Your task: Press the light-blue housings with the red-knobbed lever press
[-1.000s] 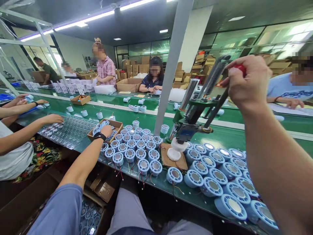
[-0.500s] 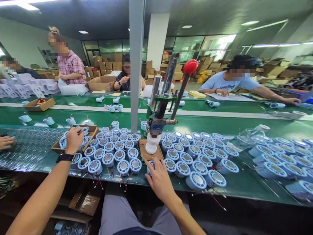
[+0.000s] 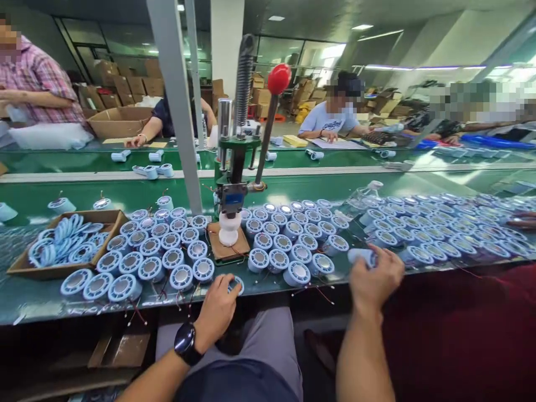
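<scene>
My left hand, with a black watch on the wrist, is closed around a light-blue round motor housing at the front edge of the bench; its fingers hide part of it. Off to the right, my right hand grips another light-blue housing, tilted on its side. Between and behind them stand rows of similar housings with silver discs on top and thin wires hanging out. A hand press with a red-knobbed lever and white pressing head stands over a cardboard pad.
At the left, a cardboard box holds many loose blue rings. More housings crowd the right side beside a clear plastic bottle. A grey post rises behind the press. Several people work across the green conveyor.
My left hand has left the box of rings and come to the housing at the front edge. My right hand has moved right and now holds another housing. The view has turned right.
</scene>
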Tool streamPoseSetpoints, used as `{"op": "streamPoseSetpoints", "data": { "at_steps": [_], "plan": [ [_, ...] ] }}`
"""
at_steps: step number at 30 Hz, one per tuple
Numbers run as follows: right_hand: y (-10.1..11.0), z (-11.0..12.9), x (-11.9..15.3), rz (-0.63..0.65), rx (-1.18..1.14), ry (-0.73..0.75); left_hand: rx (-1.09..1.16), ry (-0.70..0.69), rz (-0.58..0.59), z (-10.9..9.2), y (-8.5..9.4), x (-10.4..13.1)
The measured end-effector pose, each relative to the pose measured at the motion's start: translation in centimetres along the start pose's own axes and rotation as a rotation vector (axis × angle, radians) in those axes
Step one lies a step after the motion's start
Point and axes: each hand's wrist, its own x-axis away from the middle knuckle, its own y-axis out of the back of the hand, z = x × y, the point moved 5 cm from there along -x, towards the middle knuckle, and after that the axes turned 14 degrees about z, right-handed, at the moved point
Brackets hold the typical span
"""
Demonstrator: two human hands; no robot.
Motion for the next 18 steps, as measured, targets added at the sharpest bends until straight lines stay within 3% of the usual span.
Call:
{"op": "streamPoseSetpoints", "data": {
  "at_steps": [2,4,6,8,10,12,14,15,18],
  "plan": [
    [-1.4,-4.0,-3.1,0.083,0.036,-0.116,-0.012,0.091,0.063,0.9,-1.1,-0.4],
    [-2.7,-5.9,-5.1,0.178,0.023,-0.122,-0.012,0.12,0.106,1.4,-1.4,-0.4],
    [-3.2,-6.0,-5.8,0.261,0.01,-0.089,-0.017,0.124,0.134,1.4,-1.3,-0.4],
    [-2.9,-4.3,-5.2,0.268,0.008,-0.048,-0.017,0.129,0.148,1.3,-1.1,-0.4],
    [-2.6,-0.7,-2.8,0.245,-0.038,0.068,0.017,0.134,0.147,1.3,-0.9,-0.3],
    [-3.4,5.0,1.4,0.332,-0.186,0.324,0.077,0.113,0.124,1.2,-0.5,0.3],
    [-5.9,11.7,7.2,0.57,-0.363,0.643,0.124,0.038,0.086,0.9,0.1,1.8],
    [-7.4,14.6,10.0,0.667,-0.397,0.733,0.135,-0.016,0.063,0.7,0.4,2.8],
    [-12.4,20.9,16.3,0.885,-0.468,0.831,0.147,-0.094,-0.023,0.5,1.8,6.4]
  ]
}}
